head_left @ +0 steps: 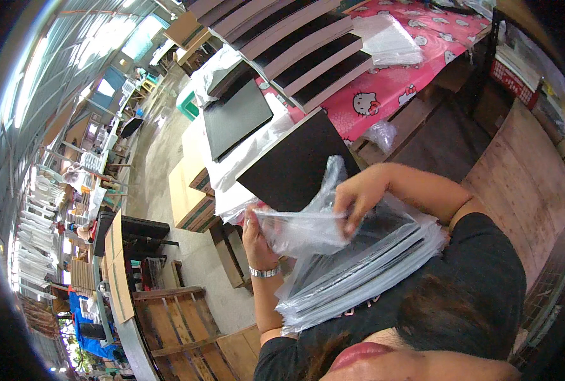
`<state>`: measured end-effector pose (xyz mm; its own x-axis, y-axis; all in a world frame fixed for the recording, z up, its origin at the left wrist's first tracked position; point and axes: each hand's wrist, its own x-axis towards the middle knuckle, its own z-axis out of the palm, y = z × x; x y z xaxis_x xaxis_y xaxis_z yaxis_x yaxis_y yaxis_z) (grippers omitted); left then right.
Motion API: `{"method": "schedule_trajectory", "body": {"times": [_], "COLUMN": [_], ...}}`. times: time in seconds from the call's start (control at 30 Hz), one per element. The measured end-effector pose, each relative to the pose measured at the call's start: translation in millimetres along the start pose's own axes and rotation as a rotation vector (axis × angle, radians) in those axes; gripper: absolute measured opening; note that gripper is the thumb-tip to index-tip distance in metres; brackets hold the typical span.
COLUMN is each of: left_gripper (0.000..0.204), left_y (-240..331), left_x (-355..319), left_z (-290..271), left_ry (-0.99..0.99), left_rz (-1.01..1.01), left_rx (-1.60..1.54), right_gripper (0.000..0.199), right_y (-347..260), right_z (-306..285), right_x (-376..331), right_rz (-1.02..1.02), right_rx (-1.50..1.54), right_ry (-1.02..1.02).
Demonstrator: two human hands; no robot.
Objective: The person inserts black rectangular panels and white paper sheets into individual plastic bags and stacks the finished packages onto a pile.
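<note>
A thin, clear plastic bag (301, 230) is stretched between my two hands, its upper part crumpled and raised. My left hand (259, 244), with a metal watch on the wrist, grips the bag's left edge. The fingers of my right hand (360, 195) are bent down and closed on the bag's right side. Against my front, below the hands, rests a thick stack of clear plastic bags (358, 273) with layered edges. Just beyond my hands a flat black panel (298, 162) lies on the table, its near edge partly covered by the plastic.
Another black panel (238, 117) lies farther left on white wrapping. Stacked boards (308, 47) with pale pink edges stand at the back on a pink patterned tablecloth (390, 89). Cardboard boxes (187, 190) and a wooden pallet (174, 320) are on the left; a red crate (514, 79) is at right.
</note>
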<state>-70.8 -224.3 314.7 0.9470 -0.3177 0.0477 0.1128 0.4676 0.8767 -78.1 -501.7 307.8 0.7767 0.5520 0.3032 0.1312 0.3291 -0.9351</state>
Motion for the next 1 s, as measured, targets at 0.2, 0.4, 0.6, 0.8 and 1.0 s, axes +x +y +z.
{"method": "schedule_trajectory", "body": {"times": [0.2,0.4,0.6,0.8,1.0], "left_gripper": [0.039,0.035,0.024,0.025,0.052], "left_y": [9,15,40,-22,11], "left_x": [-36,-35,-21,-17,1], "left_z": [-20,-32,-18,-36,-64], "left_ry": [-0.144,-0.440,-0.079,-0.651,-0.270], "left_rz": [-0.073,-0.211,0.036,-0.305,-0.096], "left_rx": [0.437,0.521,0.043,0.798,-0.103], "right_gripper": [0.029,0.014,0.019,0.020,0.027], "right_y": [-27,-36,-31,-32,-24], "right_z": [-19,-12,-15,-29,-55], "right_x": [-12,-13,-15,-4,-22], "right_rz": [0.259,-0.118,0.403,-0.094,0.315], "right_rx": [-0.019,0.290,-0.488,0.295,-0.190], "right_ry": [-0.293,0.148,-0.179,0.384,-0.247]}}
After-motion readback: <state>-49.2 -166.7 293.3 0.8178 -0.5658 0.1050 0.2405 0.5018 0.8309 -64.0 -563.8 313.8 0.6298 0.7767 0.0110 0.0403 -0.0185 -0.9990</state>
